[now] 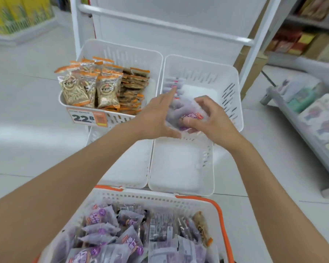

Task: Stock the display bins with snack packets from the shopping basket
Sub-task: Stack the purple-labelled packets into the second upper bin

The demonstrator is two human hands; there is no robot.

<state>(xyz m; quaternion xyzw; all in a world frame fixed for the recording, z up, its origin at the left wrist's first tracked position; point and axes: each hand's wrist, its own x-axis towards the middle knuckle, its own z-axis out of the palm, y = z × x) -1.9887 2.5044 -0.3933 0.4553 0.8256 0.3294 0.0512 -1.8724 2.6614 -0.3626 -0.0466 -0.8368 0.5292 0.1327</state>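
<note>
Both hands reach into the upper right white display bin (234,103). My right hand (210,118) grips a bunch of pale purple snack packets (186,112) at the bin's front left. My left hand (158,118) lies flat with straight fingers against the left side of those packets, its fingertips pointing at a row of purple packets (172,85) standing along the bin's left wall. Below, the white shopping basket (160,198) with orange handles holds several purple packets (103,224) and a few darker ones.
The upper left bin (122,52) holds orange-topped seed packets (87,86) and carries a 22.8 price tag (87,117). Two lower white bins (179,168) sit under the upper ones. A white rack frame stands behind; stocked shelves (311,114) run along the right.
</note>
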